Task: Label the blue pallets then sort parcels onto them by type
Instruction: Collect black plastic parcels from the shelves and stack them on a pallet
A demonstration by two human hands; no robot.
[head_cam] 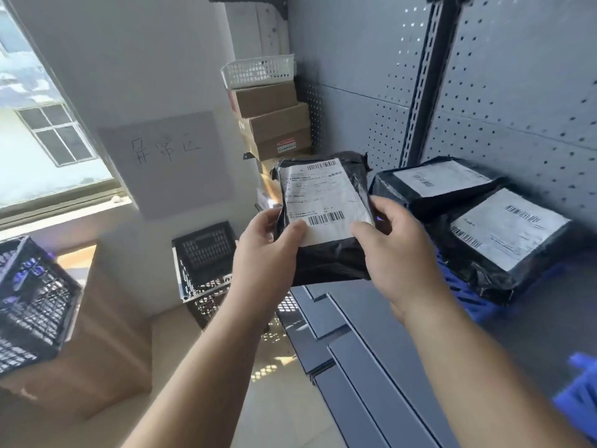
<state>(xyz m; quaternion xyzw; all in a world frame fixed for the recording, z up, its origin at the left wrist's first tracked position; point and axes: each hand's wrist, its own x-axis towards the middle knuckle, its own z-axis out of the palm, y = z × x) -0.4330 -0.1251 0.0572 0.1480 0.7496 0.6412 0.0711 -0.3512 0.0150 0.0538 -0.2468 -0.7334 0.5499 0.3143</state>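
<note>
I hold a black plastic-wrapped parcel (326, 260) with a white shipping label in front of me, label facing up. My left hand (268, 250) grips its left edge with the thumb on the label. My right hand (387, 250) grips its right edge, thumb also on the label. To the right, two more black parcels with labels (433, 185) (504, 240) lie on a blue pallet (462, 286) that rests on the grey shelf. A second blue pallet corner (581, 392) shows at the lower right.
A grey pegboard shelf unit (517, 92) stands on the right. Stacked cardboard boxes (274, 124) carry a white basket (258, 71) at the back. Black mesh crates (203, 253) (29, 302) sit on the left. A handwritten paper sign (164, 156) hangs on the wall.
</note>
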